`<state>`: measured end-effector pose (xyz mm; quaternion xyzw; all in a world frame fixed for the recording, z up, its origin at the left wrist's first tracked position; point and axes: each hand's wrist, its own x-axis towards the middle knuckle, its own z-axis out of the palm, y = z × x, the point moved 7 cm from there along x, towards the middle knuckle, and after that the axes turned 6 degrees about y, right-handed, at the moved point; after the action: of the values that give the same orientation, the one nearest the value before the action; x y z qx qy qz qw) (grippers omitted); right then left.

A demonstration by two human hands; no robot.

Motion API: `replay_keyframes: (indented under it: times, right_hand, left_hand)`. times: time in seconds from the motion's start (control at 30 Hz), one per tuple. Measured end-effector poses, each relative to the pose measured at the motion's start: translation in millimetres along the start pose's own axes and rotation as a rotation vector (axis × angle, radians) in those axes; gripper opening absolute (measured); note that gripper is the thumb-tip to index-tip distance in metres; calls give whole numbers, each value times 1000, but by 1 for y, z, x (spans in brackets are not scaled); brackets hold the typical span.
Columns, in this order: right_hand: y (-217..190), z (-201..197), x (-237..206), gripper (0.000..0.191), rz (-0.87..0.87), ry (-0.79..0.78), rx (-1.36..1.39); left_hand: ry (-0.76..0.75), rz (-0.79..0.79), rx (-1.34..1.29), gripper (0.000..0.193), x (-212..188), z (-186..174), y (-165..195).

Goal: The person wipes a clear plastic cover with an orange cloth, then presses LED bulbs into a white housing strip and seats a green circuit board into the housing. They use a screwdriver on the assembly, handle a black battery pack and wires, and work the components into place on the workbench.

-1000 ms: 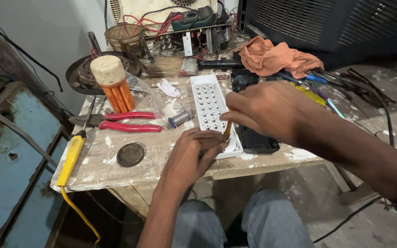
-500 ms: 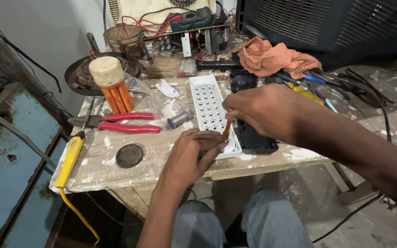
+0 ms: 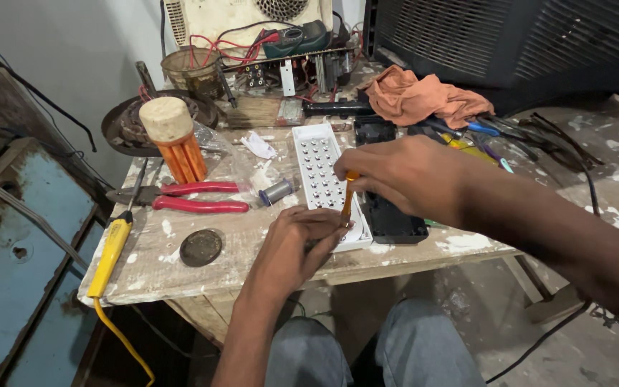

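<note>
hands 2 (image 3: 295, 244) | white LED panel 1 (image 3: 317, 161) | red pliers 1 (image 3: 198, 198) | orange cloth 1 (image 3: 417, 97)

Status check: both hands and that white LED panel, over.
Right hand grips orange-handled screwdriver, tip down at white perforated LED panel. Left hand steadies the panel's near end. Black casing lies alongside; red-handled pliers lie apart.

clear plastic bag (image 3: 241, 161) | mid-table, crumpled | white paper scrap (image 3: 258, 145) | beside it

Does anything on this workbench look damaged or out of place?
The wooden table is splashed with white paint and chipped. An orange rag lies crumpled among loose tools, and the yellow soldering iron overhangs the table's left edge, its cord dangling.
</note>
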<state>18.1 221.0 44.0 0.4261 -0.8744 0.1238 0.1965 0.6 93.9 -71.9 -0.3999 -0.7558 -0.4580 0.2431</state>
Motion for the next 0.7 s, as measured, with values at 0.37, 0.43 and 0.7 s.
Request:
replay_keyframes:
  times: [0.37,0.43,0.7]
  right_hand:
    - [1,16,5,33,112,-221,-410]
    - [-6,9,7,29,47,-131,-221]
    - [8,15,2,36,269,-398,-477]
  left_hand:
    - [3,16,80,18,-1,0,5]
    - [-8,-9,62,17,-1,1,2]
    - [-15,-3,71,17,0,1,2]
